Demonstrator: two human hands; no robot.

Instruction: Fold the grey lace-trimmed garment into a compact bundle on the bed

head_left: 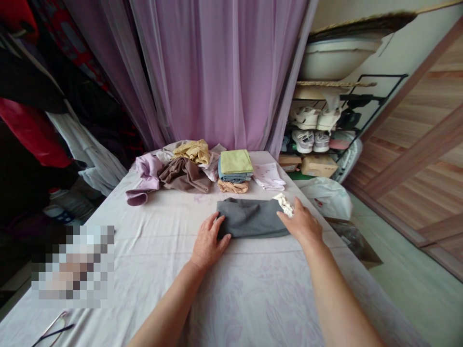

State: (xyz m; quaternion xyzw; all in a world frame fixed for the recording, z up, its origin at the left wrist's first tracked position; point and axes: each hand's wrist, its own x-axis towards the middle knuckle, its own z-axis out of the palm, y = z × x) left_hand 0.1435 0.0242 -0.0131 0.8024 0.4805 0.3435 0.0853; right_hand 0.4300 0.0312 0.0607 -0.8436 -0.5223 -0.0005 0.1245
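Centrally, a folded grey garment (pixel 251 219) lies on the pale floral bed sheet (pixel 235 299), at about 12 o'clock from the person. The left hand (pixel 209 241) rests spread and flat on its near left end. The right hand (pixel 301 222) sits at 1 o'clock with its fingers loosely splayed at the garment's far right corner, right beside a crumpled white cloth (pixel 284 205). Whether those fingertips pinch the cloth cannot be told from this view.

Farther up the bed at 12 o'clock stands a stack of folded clothes (pixel 235 168), topped by pale green fabric. A loose heap of lilac, brown and mustard garments (pixel 183 171) lies at 11 o'clock, and a white printed cloth (pixel 268 176) lies at 1 o'clock.

The grey folds look held only by their own weight and the left hand's light pressure, so a dragging hand could slide the layers apart. A careless sweep of an arm could topple the stack into the heap. Thin-framed glasses (pixel 54 327) at 8 o'clock could be knocked or leaned on.

Off the bed at 2 o'clock, a white plastic bag (pixel 325 196) hides its contents. Just past it, an open cardboard box (pixel 352 241) holds something too dim to identify.
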